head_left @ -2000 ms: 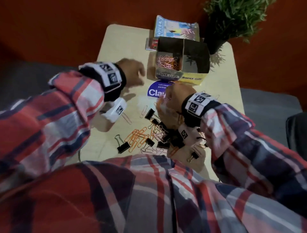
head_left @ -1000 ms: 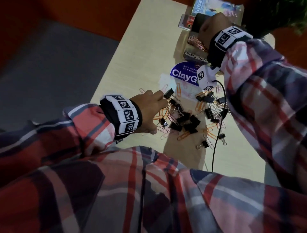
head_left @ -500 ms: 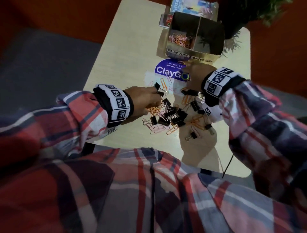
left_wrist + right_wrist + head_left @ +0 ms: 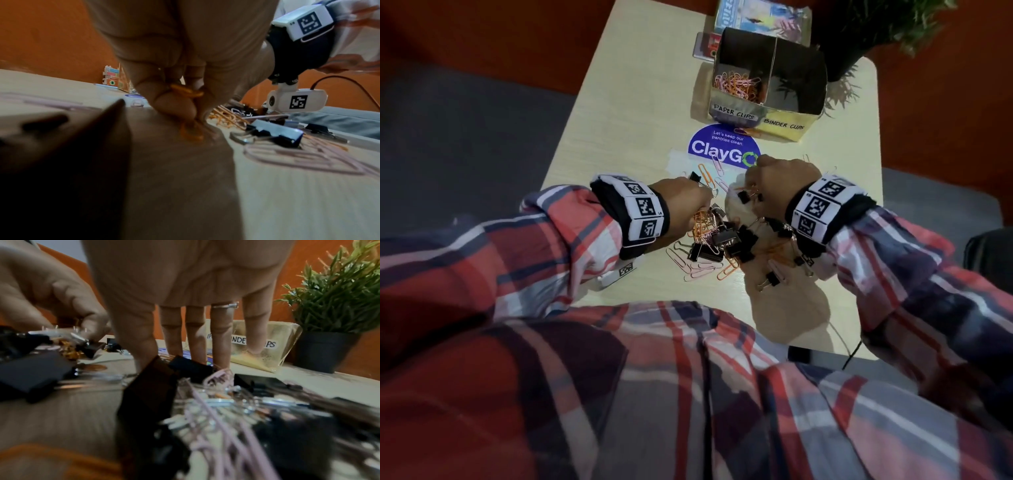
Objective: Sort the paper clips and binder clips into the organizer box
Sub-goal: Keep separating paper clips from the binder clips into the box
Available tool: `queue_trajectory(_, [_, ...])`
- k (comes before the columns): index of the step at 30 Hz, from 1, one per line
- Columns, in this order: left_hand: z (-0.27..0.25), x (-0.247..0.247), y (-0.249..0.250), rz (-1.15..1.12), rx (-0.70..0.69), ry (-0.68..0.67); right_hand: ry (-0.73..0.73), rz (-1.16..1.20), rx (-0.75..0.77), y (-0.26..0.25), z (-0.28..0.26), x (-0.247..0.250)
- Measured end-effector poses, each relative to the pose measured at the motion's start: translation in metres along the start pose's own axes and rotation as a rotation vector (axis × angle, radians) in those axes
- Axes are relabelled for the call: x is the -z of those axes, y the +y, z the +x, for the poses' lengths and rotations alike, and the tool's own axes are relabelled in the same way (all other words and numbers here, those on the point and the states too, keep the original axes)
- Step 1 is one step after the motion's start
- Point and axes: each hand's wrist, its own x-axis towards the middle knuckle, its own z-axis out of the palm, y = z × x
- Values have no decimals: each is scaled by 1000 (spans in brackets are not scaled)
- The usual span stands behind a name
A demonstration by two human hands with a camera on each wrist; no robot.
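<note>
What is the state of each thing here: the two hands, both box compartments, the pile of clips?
left hand: fingertips pinch orange paper clips at the table.
right hand: fingers straight, pointing down onto the pile.
paper clips compartment: holds pink and orange paper clips.
binder clips compartment: dark inside; contents cannot be told.
pile: binder clips and paper clips mixed, unsorted on the table.

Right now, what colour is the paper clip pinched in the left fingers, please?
Orange paper clip, clearest in the left wrist view.
</note>
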Motion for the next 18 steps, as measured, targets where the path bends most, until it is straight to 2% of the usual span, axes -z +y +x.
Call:
queue_trajectory(5, [4,4,3,-21,22,-19,36,-19,-30,-19,6,11])
queue_trajectory(10, [4,17,0,-114,55,-52,-31,-35,19,-13,7,16])
queue_trajectory(13, [2,34,-6,-190,93,9,-57,-34,43,-1,-2,10])
queue_trajectory(18, [24,79,-14,-433,101,87,15,-39,7,1,5,1])
